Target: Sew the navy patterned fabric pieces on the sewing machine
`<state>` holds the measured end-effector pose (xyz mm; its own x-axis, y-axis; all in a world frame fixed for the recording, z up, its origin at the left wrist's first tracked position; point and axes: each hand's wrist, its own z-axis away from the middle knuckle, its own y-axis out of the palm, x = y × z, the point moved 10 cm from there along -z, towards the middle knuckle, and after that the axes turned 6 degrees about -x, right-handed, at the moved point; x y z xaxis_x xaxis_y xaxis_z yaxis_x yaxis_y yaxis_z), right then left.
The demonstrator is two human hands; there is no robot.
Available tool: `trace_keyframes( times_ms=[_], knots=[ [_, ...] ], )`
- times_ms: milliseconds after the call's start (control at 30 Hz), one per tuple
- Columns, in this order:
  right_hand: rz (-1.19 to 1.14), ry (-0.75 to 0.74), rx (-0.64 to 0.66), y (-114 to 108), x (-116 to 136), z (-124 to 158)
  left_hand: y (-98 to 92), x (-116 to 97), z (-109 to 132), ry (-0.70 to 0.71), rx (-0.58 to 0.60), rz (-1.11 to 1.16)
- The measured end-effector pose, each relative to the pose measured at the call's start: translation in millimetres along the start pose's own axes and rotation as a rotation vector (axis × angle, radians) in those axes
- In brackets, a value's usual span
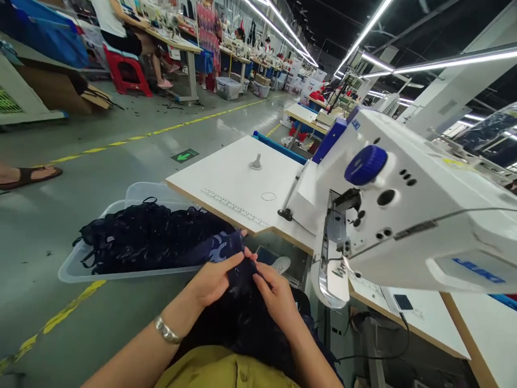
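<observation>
A dark navy garment (226,249) with a lighter blue pattern stretches from the plastic bin to my lap. My left hand (214,277), with a silver cuff on its wrist, pinches the garment's edge, index finger extended along it. Close beside it, my right hand (274,291) grips the same fabric between thumb and fingers. Both hands are in front of my lap, below the near edge of the white table. More dark cloth hangs over my legs. Exactly which edge or seam lies between the fingertips is hidden.
A clear plastic bin (121,276) of dark garments stands at left. The white sewing machine (420,215) rises at right beside a white table (226,172) with a printed ruler. Yellow floor tape (157,131) marks an aisle; a co-worker sits on a red stool (127,75) beyond.
</observation>
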<state>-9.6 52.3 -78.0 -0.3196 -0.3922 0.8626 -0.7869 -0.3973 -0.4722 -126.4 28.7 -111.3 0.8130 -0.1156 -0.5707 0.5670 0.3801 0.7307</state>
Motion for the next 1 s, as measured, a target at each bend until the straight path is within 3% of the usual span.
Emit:
trace_keyframes(
  times_ms=[167,300,433,567,667,767,833,933,1000],
  knots=[
    [0.444,-0.143,-0.075,12.5,3.0,-23.3,-37.0,-14.7,-21.4,-0.008,-0.146,-0.044],
    [0.740,-0.339,-0.214,21.4,19.4,-31.6,-52.3,-31.2,-25.4,-0.003,-0.197,-0.108],
    [0.785,-0.529,-0.294,37.3,35.8,-23.8,-54.7,-46.9,-20.7,0.066,-0.201,-0.126],
    [0.623,-0.538,-0.147,53.4,35.1,-9.9,-60.7,-58.1,-8.1,0.136,-0.305,-0.301],
    [0.317,-0.397,0.047,51.6,30.2,-5.0,-50.6,-61.2,3.8,0.163,-0.258,-0.491],
    [0.116,-0.230,-0.015,18.1,30.1,-9.2,-24.9,-53.2,18.8,0.147,-0.104,-0.747],
    [0.059,-0.201,-0.042,-2.5,36.3,-10.7,-0.2,-39.1,31.4,0.106,0.050,-0.939],
    [-0.050,-0.194,0.131,-10.0,44.9,-3.6,31.0,-5.3,51.8,-0.053,0.274,-1.224],
    [-0.104,-0.120,0.217,-16.7,40.7,7.5,48.3,11.9,62.1,-0.117,0.363,-1.309]
  ],
)
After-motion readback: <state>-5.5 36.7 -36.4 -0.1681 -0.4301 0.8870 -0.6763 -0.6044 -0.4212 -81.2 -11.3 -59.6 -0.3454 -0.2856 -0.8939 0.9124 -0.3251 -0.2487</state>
